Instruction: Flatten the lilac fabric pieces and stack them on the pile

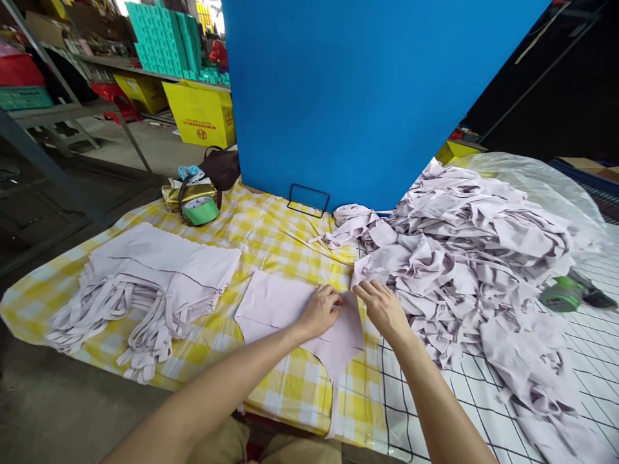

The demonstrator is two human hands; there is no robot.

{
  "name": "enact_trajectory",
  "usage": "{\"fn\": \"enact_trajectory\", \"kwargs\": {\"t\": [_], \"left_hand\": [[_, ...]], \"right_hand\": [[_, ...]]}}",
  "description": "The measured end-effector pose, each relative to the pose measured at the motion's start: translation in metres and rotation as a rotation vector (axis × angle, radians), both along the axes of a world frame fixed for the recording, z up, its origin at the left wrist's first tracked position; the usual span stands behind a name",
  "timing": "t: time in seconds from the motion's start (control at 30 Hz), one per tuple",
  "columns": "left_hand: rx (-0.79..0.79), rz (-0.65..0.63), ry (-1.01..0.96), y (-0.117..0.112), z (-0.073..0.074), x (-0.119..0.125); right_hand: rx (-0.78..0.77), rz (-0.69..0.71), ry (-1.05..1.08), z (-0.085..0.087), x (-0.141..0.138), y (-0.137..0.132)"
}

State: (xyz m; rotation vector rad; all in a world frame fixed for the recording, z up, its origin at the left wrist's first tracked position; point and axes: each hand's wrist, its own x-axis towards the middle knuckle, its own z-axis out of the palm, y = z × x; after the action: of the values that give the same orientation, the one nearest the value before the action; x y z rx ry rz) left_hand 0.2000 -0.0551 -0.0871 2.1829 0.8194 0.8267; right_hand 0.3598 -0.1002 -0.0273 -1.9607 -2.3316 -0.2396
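Your left hand [320,310] presses loosely curled on a pale lilac fabric piece [290,312] – flat, smooth, tapering to a strap over the yellow checked tablecloth [271,235] edge. Your right hand [382,306], fingers spread, touches its right edge beside the tangled fabric heap [464,258] – fingertips partly hidden.

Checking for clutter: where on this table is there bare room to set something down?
Bare yellow check cloth lies between the folded stack, the tape roll and the blue board. The right side is crowded by the loose fabric heap.
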Motion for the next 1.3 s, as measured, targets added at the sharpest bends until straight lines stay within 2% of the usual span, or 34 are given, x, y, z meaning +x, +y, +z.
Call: {"fn": "enact_trajectory", "kwargs": {"t": [0.13, 0.23, 0.33, 0.5, 0.77, 1.0, 1.13, 1.3], "left_hand": [[-0.013, 0.0, -0.013, -0.001, 0.002, -0.001], [-0.008, -0.004, -0.025, -0.001, 0.001, -0.001], [0.008, -0.002, -0.025, -0.001, 0.0, -0.001], [0.019, -0.003, -0.014, 0.0, -0.001, 0.0], [0.0, -0.009, -0.019, 0.0, -0.001, 0.0], [0.012, -0.002, -0.022, -0.001, -0.001, 0.0], [-0.05, 0.042, -0.085, -0.001, 0.0, -0.001], [-0.164, 0.157, -0.248, -0.001, 0.001, -0.002]], "right_hand": [[0.094, -0.23, 0.063, 0.002, 0.005, -0.001], [0.092, -0.392, 0.128, -0.011, 0.002, -0.004], [0.048, -0.439, 0.175, -0.026, -0.004, -0.005], [0.042, -0.439, 0.26, -0.038, -0.013, -0.002], [-0.011, -0.259, 0.385, -0.028, -0.015, 0.005], [0.06, -0.528, 0.421, -0.041, -0.011, -0.001], [0.1, -0.502, 0.494, -0.047, -0.029, -0.003], [0.176, -0.419, 0.594, -0.041, -0.057, -0.01]]}}
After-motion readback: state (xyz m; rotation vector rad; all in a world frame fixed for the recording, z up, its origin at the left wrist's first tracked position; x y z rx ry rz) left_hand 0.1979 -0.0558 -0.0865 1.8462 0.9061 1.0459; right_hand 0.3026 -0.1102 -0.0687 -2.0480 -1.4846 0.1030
